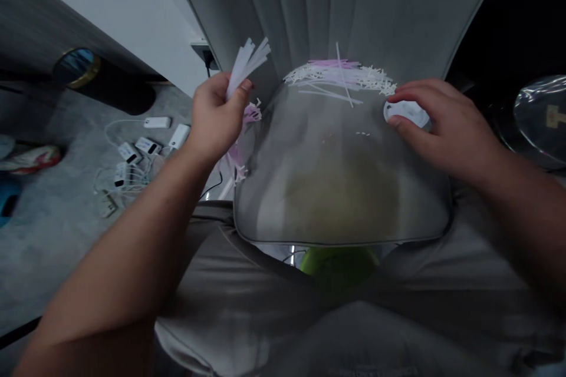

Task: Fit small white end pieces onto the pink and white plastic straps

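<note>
**Where do things stand?**
Strips lie gathered in a white and pink band [340,75] along the far edge of a glossy grey surface [336,188]. More pink strips [235,159] hang over its left edge, and a few white specks sit mid-surface. The pictures show no count of what is done or left.

**And the hands?**
The left hand [216,121] is closed around a bunch of pale strips [247,65], its fingers curled and the loose ends fanning upward. The right hand [446,129] rests at the far right of the surface, its thumb and fingers curved onto the rim of a white disc [405,113].

**What surrounds them?**
Pleated grey fabric [354,6] rises beyond the surface, and a green bowl [338,265] shows beneath its near edge. On the concrete-grey floor [53,259] at left lie white chargers [179,135] with tangled cables [124,179] and a shoe [30,159]. A shiny plastic bag [542,118] sits at right.
</note>
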A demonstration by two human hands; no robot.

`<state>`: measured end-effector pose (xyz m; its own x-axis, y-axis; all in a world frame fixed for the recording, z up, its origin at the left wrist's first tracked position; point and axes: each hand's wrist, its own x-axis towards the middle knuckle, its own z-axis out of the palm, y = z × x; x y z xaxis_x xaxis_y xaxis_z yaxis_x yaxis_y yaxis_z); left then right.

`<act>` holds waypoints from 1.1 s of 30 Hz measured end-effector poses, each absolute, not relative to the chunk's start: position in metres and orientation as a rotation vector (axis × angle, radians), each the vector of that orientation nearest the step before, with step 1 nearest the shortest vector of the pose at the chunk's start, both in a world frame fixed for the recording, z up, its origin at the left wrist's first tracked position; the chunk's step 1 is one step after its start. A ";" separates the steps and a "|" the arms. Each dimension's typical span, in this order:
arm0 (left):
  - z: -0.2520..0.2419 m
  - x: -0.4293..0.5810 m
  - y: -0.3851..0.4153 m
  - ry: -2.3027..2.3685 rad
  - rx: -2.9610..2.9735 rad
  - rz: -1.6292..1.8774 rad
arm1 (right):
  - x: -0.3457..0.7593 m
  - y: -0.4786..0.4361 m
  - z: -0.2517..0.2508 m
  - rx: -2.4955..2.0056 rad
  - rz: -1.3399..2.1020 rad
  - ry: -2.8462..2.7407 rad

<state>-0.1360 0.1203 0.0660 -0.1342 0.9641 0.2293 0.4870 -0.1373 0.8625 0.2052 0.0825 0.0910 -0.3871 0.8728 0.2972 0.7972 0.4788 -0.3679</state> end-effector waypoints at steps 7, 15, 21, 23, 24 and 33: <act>0.082 -0.134 0.116 1.586 1.503 1.344 | 0.204 0.082 0.091 -1.401 0.225 -2.270; 0.085 -0.134 0.114 1.583 1.457 1.429 | 0.206 0.083 0.090 -1.387 0.191 -2.272; 0.083 -0.137 0.121 1.537 1.436 1.550 | 0.207 0.084 0.089 -1.392 0.179 -2.275; 0.082 -0.137 0.123 1.549 1.383 1.571 | 0.206 0.084 0.089 -1.389 0.174 -2.279; 0.082 -0.137 0.123 1.552 1.349 1.567 | 0.206 0.084 0.089 -1.389 0.175 -2.282; 0.104 -0.129 0.108 1.149 0.946 1.401 | 0.203 0.083 0.086 -1.381 0.197 -2.285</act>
<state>-0.1289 0.1082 0.1041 -0.1438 0.9889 -0.0384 -0.2310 0.0042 0.9729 0.2032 0.0831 0.0863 -0.3899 0.8669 0.3105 0.8008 0.4857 -0.3505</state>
